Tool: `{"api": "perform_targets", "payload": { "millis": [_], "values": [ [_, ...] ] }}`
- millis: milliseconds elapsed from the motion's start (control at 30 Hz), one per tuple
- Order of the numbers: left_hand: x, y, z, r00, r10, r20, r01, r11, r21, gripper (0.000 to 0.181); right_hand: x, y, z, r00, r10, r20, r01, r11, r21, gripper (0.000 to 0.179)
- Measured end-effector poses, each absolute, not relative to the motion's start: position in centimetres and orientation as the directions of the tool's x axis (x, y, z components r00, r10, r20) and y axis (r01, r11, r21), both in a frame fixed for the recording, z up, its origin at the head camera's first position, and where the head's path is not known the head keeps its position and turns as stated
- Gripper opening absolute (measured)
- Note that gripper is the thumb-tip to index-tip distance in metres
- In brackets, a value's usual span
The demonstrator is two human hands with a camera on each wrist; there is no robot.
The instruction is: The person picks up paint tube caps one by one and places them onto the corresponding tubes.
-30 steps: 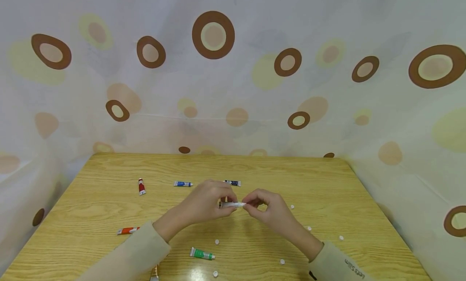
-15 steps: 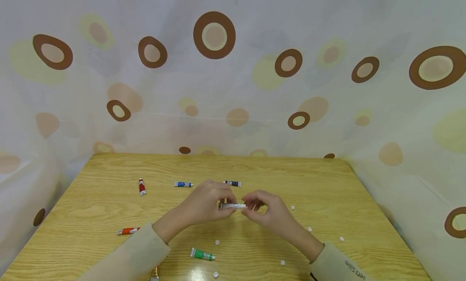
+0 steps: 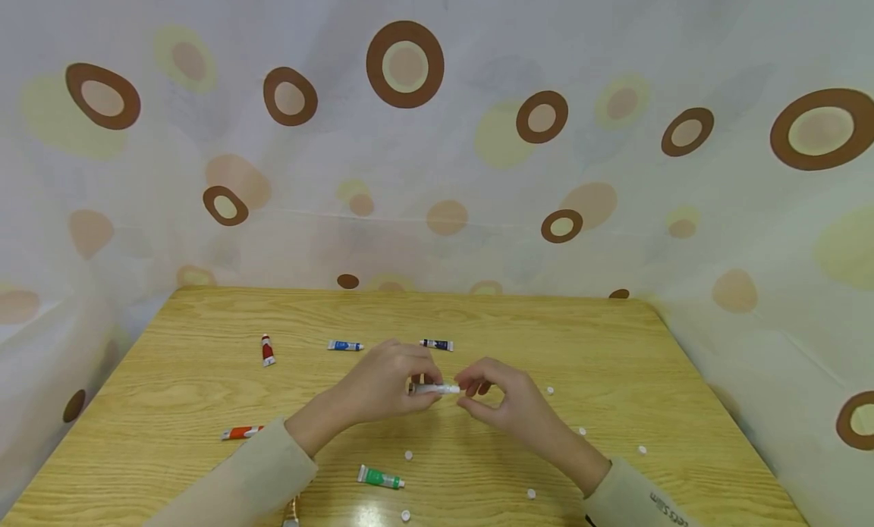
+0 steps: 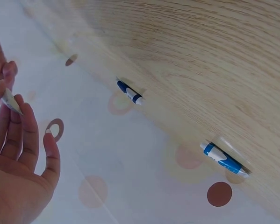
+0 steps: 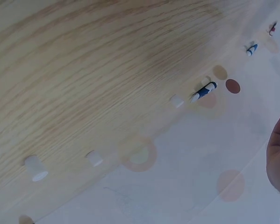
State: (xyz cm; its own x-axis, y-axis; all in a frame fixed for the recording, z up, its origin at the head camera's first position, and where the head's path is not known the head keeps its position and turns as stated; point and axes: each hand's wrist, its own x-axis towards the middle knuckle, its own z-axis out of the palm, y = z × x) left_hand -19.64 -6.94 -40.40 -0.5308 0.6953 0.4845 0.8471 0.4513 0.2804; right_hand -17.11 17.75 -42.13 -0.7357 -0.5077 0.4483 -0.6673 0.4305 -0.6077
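Observation:
My left hand (image 3: 392, 379) pinches a small white paint tube (image 3: 426, 389) between thumb and fingers, above the middle of the table. The tube lies nearly level, its white capped end pointing right. Right beside that end is my right hand (image 3: 501, 390), thumb and forefinger parted on either side of the tip, with a gap between them. Left-hand fingers cover part of the tube in the head view. In the left wrist view the pale tube (image 4: 11, 100) shows among the fingertips. Only an edge of the right hand (image 5: 277, 158) appears in the right wrist view.
Paint tubes lie around: dark red (image 3: 267, 350), blue (image 3: 345, 346), dark blue (image 3: 437, 345), orange-red (image 3: 241, 433) partly under the left sleeve, and green (image 3: 379, 478). Several loose white caps, one (image 3: 531, 494) near the front, dot the wooden table (image 3: 580, 330). A patterned curtain (image 3: 464, 163) surrounds it.
The right thumb and forefinger have parted from their pinch on the tube's tip. The tube has dipped slightly, still in the left hand.

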Motion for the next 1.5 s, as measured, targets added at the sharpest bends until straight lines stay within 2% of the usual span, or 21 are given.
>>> {"api": "perform_targets", "payload": {
  "millis": [167, 467, 833, 1033, 1233, 1500],
  "values": [
    [-19.65, -6.87, -40.37, -0.535, 0.698, 0.476, 0.845, 0.449, 0.29, 0.005, -17.24, 17.75, -42.29, -0.695, -0.53, 0.486, -0.71, 0.4, -0.579, 0.023],
    [-19.45, -6.64, -40.17, -0.551, 0.7, 0.455, 0.835, 0.45, 0.317, 0.004, -17.17, 17.55, -42.36, -0.695, -0.523, 0.493, -0.708, 0.379, -0.596, 0.018],
    [-19.35, -6.37, -40.19, -0.508, 0.701, 0.501, 0.856, 0.473, 0.208, 0.007, -16.88, 17.6, -42.2, -0.739, -0.497, 0.455, -0.659, 0.392, -0.642, 0.012],
    [-19.44, -6.37, -40.45, -0.488, 0.703, 0.517, 0.866, 0.461, 0.191, 0.009, -16.74, 17.81, -42.2, -0.759, -0.5, 0.417, -0.63, 0.406, -0.662, 0.015],
    [-19.36, -6.57, -40.44, -0.518, 0.701, 0.49, 0.854, 0.459, 0.245, 0.007, -16.73, 18.07, -42.48, -0.715, -0.512, 0.475, -0.694, 0.435, -0.574, 0.024],
    [-19.33, -6.64, -40.38, -0.535, 0.707, 0.462, 0.845, 0.444, 0.299, 0.005, -16.51, 17.86, -42.45, -0.616, -0.553, 0.561, -0.788, 0.432, -0.439, 0.026]
  ]
}}
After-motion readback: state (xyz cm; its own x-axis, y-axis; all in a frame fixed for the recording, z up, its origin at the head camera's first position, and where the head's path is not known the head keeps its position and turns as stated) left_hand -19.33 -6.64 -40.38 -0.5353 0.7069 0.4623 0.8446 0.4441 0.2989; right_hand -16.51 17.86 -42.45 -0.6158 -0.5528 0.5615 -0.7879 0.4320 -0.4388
